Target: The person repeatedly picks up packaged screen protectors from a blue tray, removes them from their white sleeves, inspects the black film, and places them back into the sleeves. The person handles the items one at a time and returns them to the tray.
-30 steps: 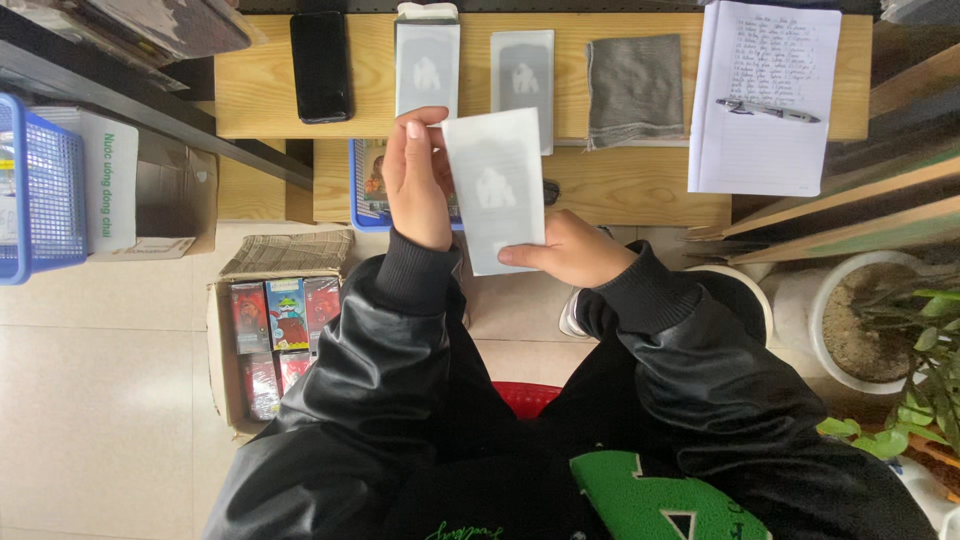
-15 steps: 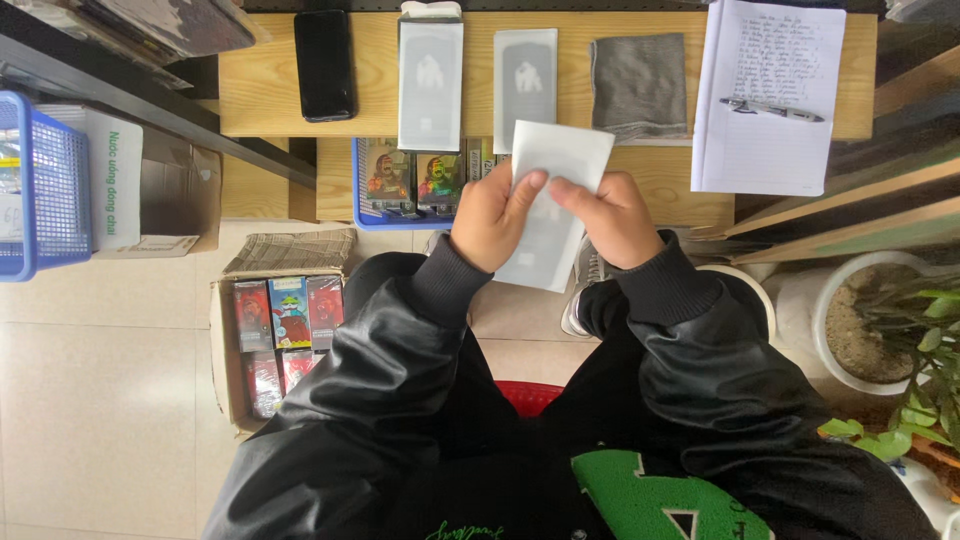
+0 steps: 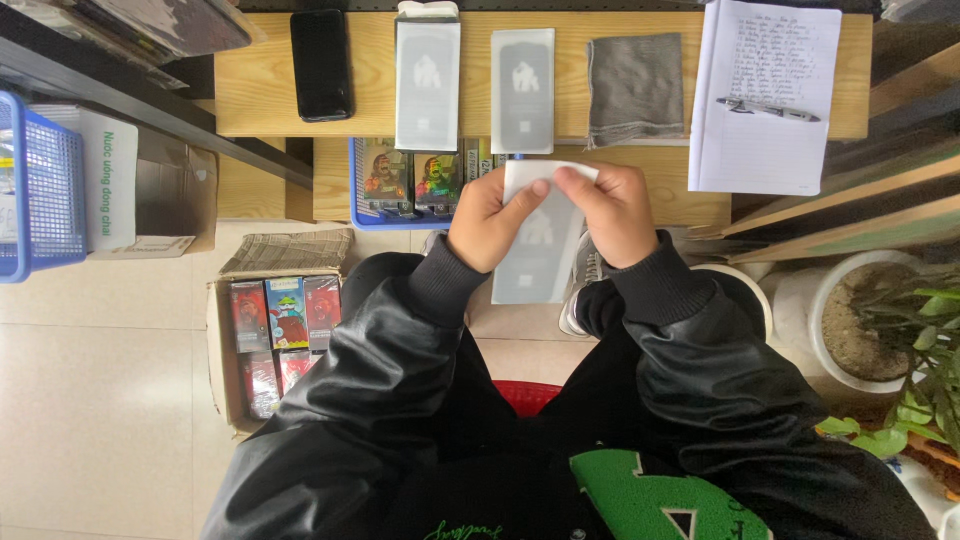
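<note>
Both hands up in front of the chest, just near of the lower wooden shelf (image 3: pixel 680 195): left hand (image 3: pixel 492 222) and right hand (image 3: pixel 606 212) curled close together on the far end of a flat white sleeve (image 3: pixel 530 262), fingers closed in a pinch on its top edge, thumbs pressed to the face, the rest of the sleeve hanging down toward the lap. Sleeve top apparently being worked at; whether open yet, cannot tell. Two like sleeves, one at (image 3: pixel 427 85) and one at (image 3: pixel 522 90), already laid flat side by side on the far tabletop (image 3: pixel 260 100), between a black phone (image 3: pixel 321 63) on the left and a folded grey cloth (image 3: pixel 634 88) on the right; a notepad with pen (image 3: pixel 765 95) farther right. Little bare tabletop left, only a strip beside the phone. Open floor on the left beyond a carton of coloured boxes (image 3: pixel 270 335); on the right, a potted plant (image 3: pixel 880 320) close to the elbow.
</note>
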